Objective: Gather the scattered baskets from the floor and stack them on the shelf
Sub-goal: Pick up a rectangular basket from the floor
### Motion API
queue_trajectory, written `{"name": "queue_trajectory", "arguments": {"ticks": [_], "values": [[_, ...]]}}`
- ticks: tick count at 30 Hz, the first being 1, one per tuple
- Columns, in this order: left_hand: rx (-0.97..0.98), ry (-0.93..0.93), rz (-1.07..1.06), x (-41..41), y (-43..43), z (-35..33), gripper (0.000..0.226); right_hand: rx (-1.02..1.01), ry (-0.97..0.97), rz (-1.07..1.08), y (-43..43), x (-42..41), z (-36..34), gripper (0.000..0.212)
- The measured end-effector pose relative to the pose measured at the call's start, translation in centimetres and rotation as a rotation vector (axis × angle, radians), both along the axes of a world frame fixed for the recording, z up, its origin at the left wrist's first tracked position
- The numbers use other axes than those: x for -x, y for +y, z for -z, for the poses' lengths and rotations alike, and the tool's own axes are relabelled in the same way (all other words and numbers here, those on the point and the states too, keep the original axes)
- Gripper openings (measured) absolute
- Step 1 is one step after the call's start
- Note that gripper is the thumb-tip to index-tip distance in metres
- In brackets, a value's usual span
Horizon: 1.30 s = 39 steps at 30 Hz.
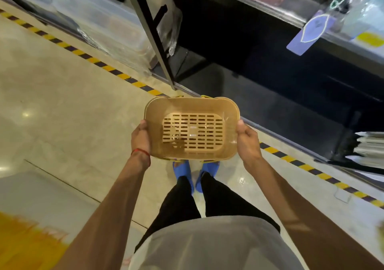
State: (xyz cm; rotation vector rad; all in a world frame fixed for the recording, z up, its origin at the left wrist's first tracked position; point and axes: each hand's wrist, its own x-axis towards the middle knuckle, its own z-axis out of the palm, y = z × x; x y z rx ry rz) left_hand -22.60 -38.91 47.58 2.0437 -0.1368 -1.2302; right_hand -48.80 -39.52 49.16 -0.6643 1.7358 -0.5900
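A tan plastic basket (192, 128) with a slotted bottom hangs in front of me above the floor, its open side facing up. My left hand (140, 138) grips its left rim and my right hand (247, 143) grips its right rim. Yellow edges showing under its rim hint at another basket nested below, but I cannot tell for sure. The dark, low shelf (270, 107) lies just beyond the basket, to the right.
A black-and-yellow striped tape line (93, 59) runs along the shelf's foot. Clear plastic boxes (99, 20) fill the shelf bay at the left. Tagged goods (311, 30) hang from the upper shelf, stacked papers (369, 147) sit at right, and something yellow (25, 244) lies at bottom left.
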Motion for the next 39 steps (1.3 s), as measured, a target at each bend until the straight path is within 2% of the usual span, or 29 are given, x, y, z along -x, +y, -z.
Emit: {"name": "queue_trajectory", "arguments": {"ticks": [5, 8, 11, 14, 20, 23, 28, 32, 34, 36, 39], "values": [[0.037, 0.109, 0.014, -0.9, -0.7, 2.3, 0.031, 0.024, -0.055, 0.100, -1.0, -1.0, 3.0, 0.038], [0.023, 0.115, 0.034, -1.5, -0.1, 4.6, 0.034, -0.021, 0.019, 0.108, -1.4, -1.4, 5.4, 0.044], [0.001, 0.125, 0.021, -1.7, 0.4, 6.6, 0.035, -0.054, 0.086, 0.065, -1.5, -1.5, 8.0, 0.039], [-0.017, 0.066, 0.002, -1.8, 0.5, 8.3, 0.029, 0.004, 0.217, -0.021, -1.0, -1.2, 10.8, 0.034], [-0.053, -0.185, -0.015, -2.5, 1.0, 11.2, 0.010, 0.236, 0.332, -0.081, 0.0, -0.5, 13.9, 0.032], [-0.042, -0.237, -0.035, -2.2, 1.0, 11.5, 0.006, 0.347, 0.465, -0.086, 0.3, -0.5, 15.7, 0.018], [-0.021, -0.246, -0.071, -1.8, 1.2, 12.2, 0.005, 0.422, 0.449, -0.068, 0.3, -0.3, 17.2, 0.009], [-0.051, -0.242, -0.075, -1.8, 1.4, 12.8, 0.006, 0.360, 0.367, -0.063, 0.1, -0.4, 16.1, 0.006], [-0.078, -0.235, -0.039, -1.8, 1.4, 12.6, 0.013, 0.256, 0.340, -0.102, 0.1, -0.2, 15.8, 0.007], [-0.124, -0.288, 0.084, -1.8, 1.7, 12.1, 0.020, 0.163, 0.454, -0.217, 0.2, 0.5, 15.7, 0.017], [-0.131, -0.487, 0.325, -2.0, 2.5, 10.7, 0.025, 0.177, 0.622, -0.403, 0.4, 1.4, 14.0, 0.026]]}}
